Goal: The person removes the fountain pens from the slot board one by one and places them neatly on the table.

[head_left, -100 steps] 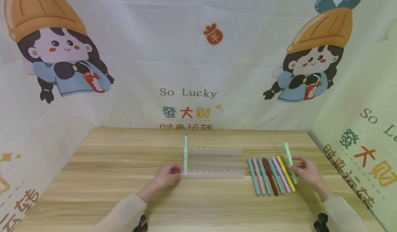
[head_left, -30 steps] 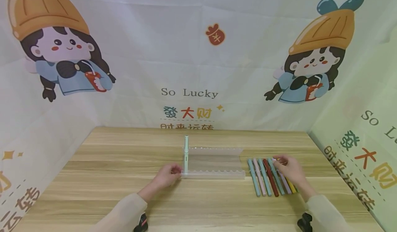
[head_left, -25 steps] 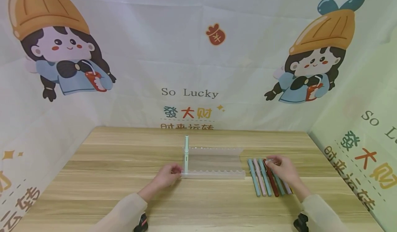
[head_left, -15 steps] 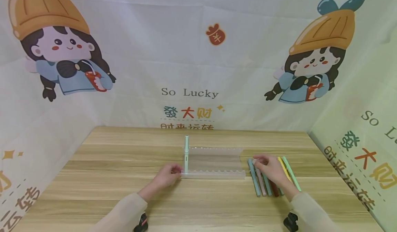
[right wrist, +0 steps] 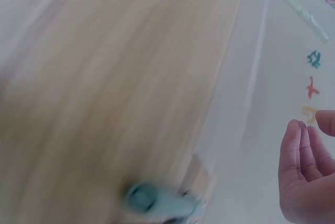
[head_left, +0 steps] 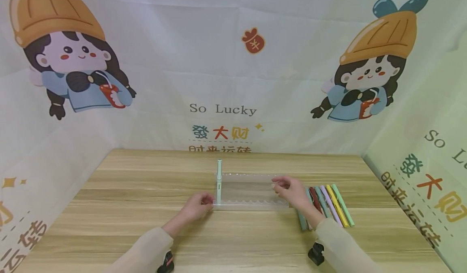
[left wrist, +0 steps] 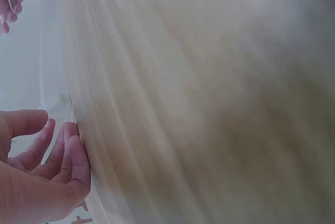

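A clear plastic pen rack (head_left: 251, 205) with a scalloped front stands mid-table. One pale mint pen (head_left: 219, 186) leans upright in its leftmost notch. My left hand (head_left: 198, 206) rests at the rack's left end, fingers loosely bent against it; the left wrist view shows thumb and fingers apart. Over the rack's right end is my right hand (head_left: 292, 190), holding nothing, its thumb apart from its fingers. To the right lies a row of capped pens, among them a dark red pen (head_left: 315, 200), a purple pen (head_left: 331, 206), a yellow pen (head_left: 337, 206) and a light green pen (head_left: 343, 206).
The right forearm covers part of the row's left pens. A teal pen's end (right wrist: 157, 200) shows close up in the right wrist view. A printed cloth (head_left: 164, 82) hangs behind the wooden table (head_left: 226, 244) and along its sides.
The light green pen, earlier in my right hand, now lies at the row's right end. My right hand has swept left over the pens to the rack. My left hand has stayed put.
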A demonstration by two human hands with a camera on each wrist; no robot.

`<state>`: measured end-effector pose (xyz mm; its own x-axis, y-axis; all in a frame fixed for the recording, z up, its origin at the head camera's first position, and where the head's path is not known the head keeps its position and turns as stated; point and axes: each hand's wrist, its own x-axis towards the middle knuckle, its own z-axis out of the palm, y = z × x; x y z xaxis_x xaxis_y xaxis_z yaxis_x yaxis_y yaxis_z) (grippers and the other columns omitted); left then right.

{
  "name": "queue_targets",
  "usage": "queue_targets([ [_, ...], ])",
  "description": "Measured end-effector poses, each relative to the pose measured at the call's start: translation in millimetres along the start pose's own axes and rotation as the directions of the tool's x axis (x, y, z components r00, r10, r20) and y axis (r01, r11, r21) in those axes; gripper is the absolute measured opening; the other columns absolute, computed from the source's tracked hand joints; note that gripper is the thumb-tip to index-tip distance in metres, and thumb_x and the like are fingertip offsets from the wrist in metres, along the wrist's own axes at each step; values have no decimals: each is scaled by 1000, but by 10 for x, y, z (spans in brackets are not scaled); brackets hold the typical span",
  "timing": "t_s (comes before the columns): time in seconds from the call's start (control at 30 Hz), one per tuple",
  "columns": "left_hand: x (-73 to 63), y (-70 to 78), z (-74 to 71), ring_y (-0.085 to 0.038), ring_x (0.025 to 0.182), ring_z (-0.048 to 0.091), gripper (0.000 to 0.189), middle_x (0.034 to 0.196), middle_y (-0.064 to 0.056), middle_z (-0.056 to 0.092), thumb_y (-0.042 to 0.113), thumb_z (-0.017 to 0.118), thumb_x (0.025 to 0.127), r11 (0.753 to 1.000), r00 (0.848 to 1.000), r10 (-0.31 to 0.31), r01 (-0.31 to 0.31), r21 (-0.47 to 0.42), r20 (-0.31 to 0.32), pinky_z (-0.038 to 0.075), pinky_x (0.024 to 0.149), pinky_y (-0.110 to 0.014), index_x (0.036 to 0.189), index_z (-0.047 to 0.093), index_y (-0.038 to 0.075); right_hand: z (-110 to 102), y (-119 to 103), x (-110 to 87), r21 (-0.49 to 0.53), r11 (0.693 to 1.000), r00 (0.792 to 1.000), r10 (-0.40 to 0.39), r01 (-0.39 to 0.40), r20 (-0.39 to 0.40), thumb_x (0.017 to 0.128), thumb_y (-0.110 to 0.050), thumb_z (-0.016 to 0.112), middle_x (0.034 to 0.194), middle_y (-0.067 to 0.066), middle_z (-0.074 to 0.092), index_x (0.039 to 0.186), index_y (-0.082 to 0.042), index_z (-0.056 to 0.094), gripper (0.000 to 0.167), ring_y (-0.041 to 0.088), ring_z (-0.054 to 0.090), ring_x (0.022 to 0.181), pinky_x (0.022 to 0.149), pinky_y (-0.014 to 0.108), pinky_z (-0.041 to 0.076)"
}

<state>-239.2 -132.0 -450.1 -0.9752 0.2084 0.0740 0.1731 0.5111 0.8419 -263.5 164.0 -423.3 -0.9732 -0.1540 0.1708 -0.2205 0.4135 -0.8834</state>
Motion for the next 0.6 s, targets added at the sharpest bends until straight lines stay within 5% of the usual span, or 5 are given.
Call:
queue_targets([
  [0.23,5,-8,-2,-18,73,52,11,77,-9,56,-4,54,80,1000,1000,-5,5,1,5,45,59,-28,91,58,-6,171,-196,127,49,999,1000,4,-5,7,83,-6,55,87,13,60,106,2,58,24,29,57,79,70,41,48],
  [0.47,-2,-13,-17,-21,73,52,12,79,-9,57,-4,57,80,1000,1000,11,-11,-14,10,46,60,-30,91,57,-8,297,-322,298,93,995,1000,19,-17,-23,83,-5,56,86,8,60,106,1,59,24,25,58,80,72,37,49],
  [0.6,65,-202,-10,-19,72,52,11,79,-7,57,2,57,82,995,995,97,-96,-32,37,46,60,-29,91,58,-5,375,-400,385,130,991,1000,17,-15,-12,83,-5,56,90,11,60,107,2,58,25,23,58,82,75,39,48],
])
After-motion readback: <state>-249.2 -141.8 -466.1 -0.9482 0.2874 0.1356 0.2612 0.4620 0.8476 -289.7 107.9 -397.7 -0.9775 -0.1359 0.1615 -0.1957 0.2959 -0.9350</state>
